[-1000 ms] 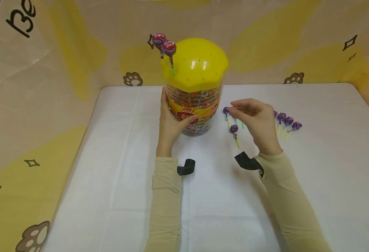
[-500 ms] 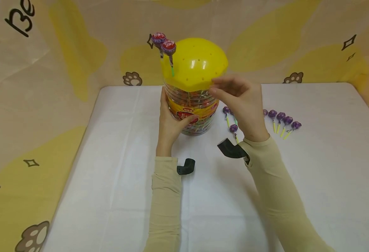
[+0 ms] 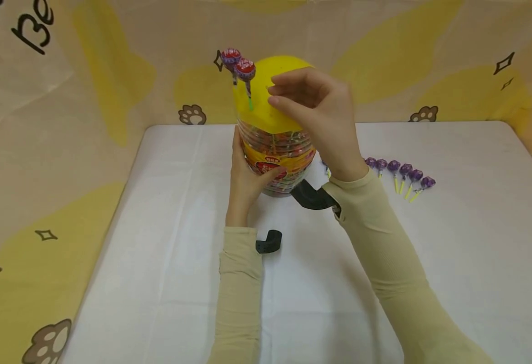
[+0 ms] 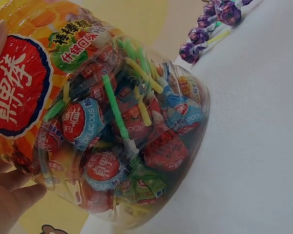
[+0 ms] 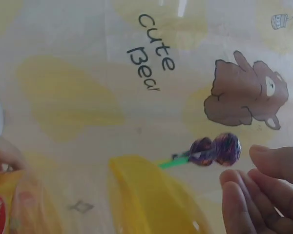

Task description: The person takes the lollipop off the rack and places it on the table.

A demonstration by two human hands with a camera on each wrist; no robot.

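A clear plastic jar (image 3: 275,143) full of wrapped lollipops stands at the table's back, capped by a domed yellow lid (image 3: 261,115) with small holes. Two purple-wrapped lollipops (image 3: 246,70) stick up from the lid's left side by their sticks. My left hand (image 3: 243,184) grips the jar's left side, thumb across its label. In front of the lid is my right hand (image 3: 327,116), thumb and fingers apart with nothing between them. In the right wrist view, its fingertips (image 5: 233,179) are close beside the upright lollipops (image 5: 228,148).
To the jar's right, several purple lollipops (image 3: 405,169) lie in a row on the white tabletop (image 3: 466,242); my right forearm hides others. Black curved mounts (image 3: 313,196) jut from both wrists. A patterned cloth backdrop (image 3: 384,60) rises behind the table.
My right hand has moved up and left, from over the lollipops on the table to the front of the yellow lid. My left hand and the jar have stayed in place.
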